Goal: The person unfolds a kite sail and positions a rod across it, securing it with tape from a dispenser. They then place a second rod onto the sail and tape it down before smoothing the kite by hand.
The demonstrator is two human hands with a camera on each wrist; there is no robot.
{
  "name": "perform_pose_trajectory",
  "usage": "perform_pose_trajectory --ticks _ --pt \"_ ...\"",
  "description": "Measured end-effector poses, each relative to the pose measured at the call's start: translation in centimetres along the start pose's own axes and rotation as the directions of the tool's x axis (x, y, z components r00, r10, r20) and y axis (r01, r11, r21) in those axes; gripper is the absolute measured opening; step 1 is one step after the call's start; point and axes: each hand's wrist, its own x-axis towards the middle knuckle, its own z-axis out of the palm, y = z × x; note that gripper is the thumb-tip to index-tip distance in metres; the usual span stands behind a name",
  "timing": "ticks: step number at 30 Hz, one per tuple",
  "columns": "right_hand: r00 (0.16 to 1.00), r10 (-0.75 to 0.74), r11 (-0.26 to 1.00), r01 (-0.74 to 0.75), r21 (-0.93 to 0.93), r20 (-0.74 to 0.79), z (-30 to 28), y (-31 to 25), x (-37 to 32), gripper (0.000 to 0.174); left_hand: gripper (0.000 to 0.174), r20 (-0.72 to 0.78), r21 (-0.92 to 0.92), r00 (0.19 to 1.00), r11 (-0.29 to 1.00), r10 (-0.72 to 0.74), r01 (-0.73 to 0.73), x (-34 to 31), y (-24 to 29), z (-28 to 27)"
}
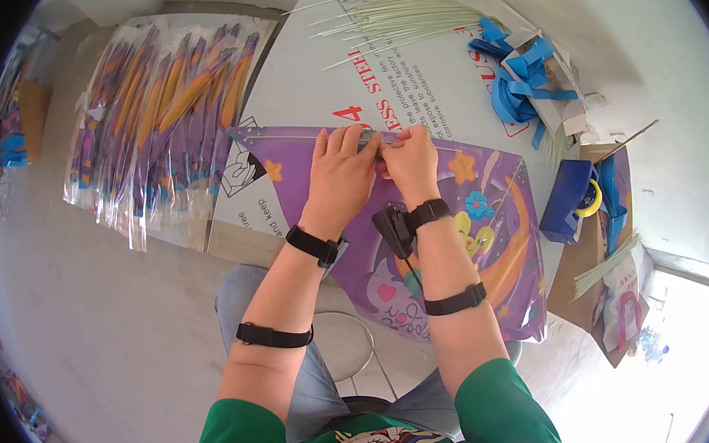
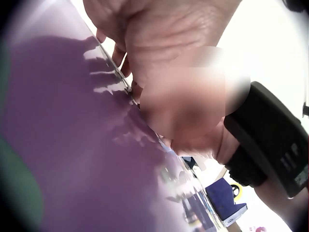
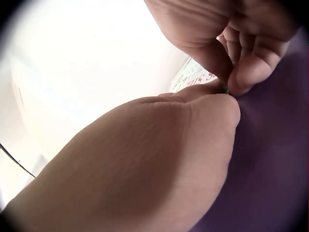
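A purple printed plastic sheet (image 1: 290, 155) with stars, a moon and cartoon figures lies on the table and hangs over its near edge. Both hands meet at the sheet's far edge. My left hand (image 1: 338, 176) lies over that edge, fingers pointing away, thumb and forefinger pinching at the edge. Close against it on the right, my right hand (image 1: 413, 166) pinches the same edge between thumb and curled fingers. In the right wrist view, the left thumb (image 3: 251, 72) and right thumb (image 3: 222, 108) come together at a small dark spot, mostly hidden by the fingertips.
Bagged purple and orange printed pieces (image 1: 164, 112) lie on the left. Thin pale rods (image 1: 395, 15) are spread at the back. Blue straps (image 1: 516, 93) spill from a box at the back right. A blue tape dispenser (image 1: 568, 203) stands to the right.
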Motion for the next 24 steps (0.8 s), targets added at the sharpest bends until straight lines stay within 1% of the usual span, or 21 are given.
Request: perform_pose_trajectory --ticks 1,2,4,5,7,8,10,11,13,17,20,21,22,23,24 --pt "1.0 0.015 0.996 -0.014 -0.088 0.018 -0.1 -0.3 0.1 0.032 0.043 0.002 0.014 1.0 1.0 0.002 -0.002 0.0 0.0 0.0" --pt "1.0 0.014 0.996 -0.012 -0.089 0.018 0.0 0.0 0.5 0.032 0.043 0.0 0.014 1.0 1.0 0.002 -0.002 -0.1 0.0 -0.1" --pt "0.999 -0.048 0.978 0.043 -0.205 -0.016 0.4 1.0 1.3 0.033 0.042 0.009 0.013 1.0 1.0 -0.002 0.001 -0.1 0.0 -0.2" --pt "0.999 -0.048 0.977 0.044 -0.206 -0.016 0.3 1.0 1.3 0.033 0.042 0.008 0.012 1.0 1.0 -0.002 0.002 -0.2 0.0 -0.2" --pt "0.997 -0.072 0.95 0.064 -0.306 -0.018 -0.2 1.0 1.2 0.032 0.042 0.0 -0.015 1.0 1.0 -0.001 0.001 -0.2 0.1 -0.2" --pt "0.997 -0.073 0.949 0.064 -0.307 -0.018 -0.6 1.2 1.1 0.032 0.042 -0.001 -0.016 1.0 1.0 -0.001 0.001 -0.3 0.0 -0.2" --pt "0.988 -0.15 0.938 0.132 -0.32 -0.031 -2.0 1.8 0.4 0.03 0.043 0.006 -0.038 1.0 0.999 0.007 -0.007 -0.3 0.0 -0.4" --pt "0.988 -0.15 0.937 0.133 -0.322 -0.031 -2.8 1.7 -0.4 0.03 0.043 0.005 -0.039 1.0 0.999 0.006 -0.006 -0.4 -0.1 -0.6" --pt "0.997 -0.081 0.98 0.078 -0.183 -0.01 -4.8 1.1 -2.6 0.028 0.046 0.042 -0.028 0.998 0.999 0.045 -0.044 -0.5 -0.1 -1.2" --pt "0.997 -0.071 0.987 0.07 -0.145 -0.007 -7.5 3.0 -6.0 0.023 0.05 0.032 -0.021 0.996 0.997 0.08 -0.079 -1.3 -0.3 -1.3" --pt "0.999 -0.035 0.999 0.035 -0.008 -0.017 -8.4 5.4 -7.9 0.016 0.053 0.05 -0.001 0.996 0.997 0.075 -0.075 -1.9 -0.4 -1.0" --pt "0.999 -0.034 0.999 0.034 -0.007 -0.016 -8.4 6.2 -8.4 0.016 0.053 0.045 -0.003 0.996 0.997 0.079 -0.079 -2.0 -0.4 -0.9" --pt "1.0 -0.025 0.999 0.026 0.032 -0.006 -8.5 6.8 -8.7 0.016 0.054 0.04 -0.004 0.996 0.997 0.084 -0.083 -2.0 -0.4 -0.9" --pt "1.0 -0.018 0.997 0.018 0.071 0.003 -8.5 7.0 -9.1 0.016 0.054 0.04 -0.003 0.996 0.996 0.084 -0.084 -2.0 -0.4 -0.8" --pt "1.0 -0.019 0.997 0.019 0.072 0.003 -8.5 7.0 -9.4 0.016 0.054 0.051 0.002 0.997 0.998 0.066 -0.066 -2.0 -0.4 -0.8"
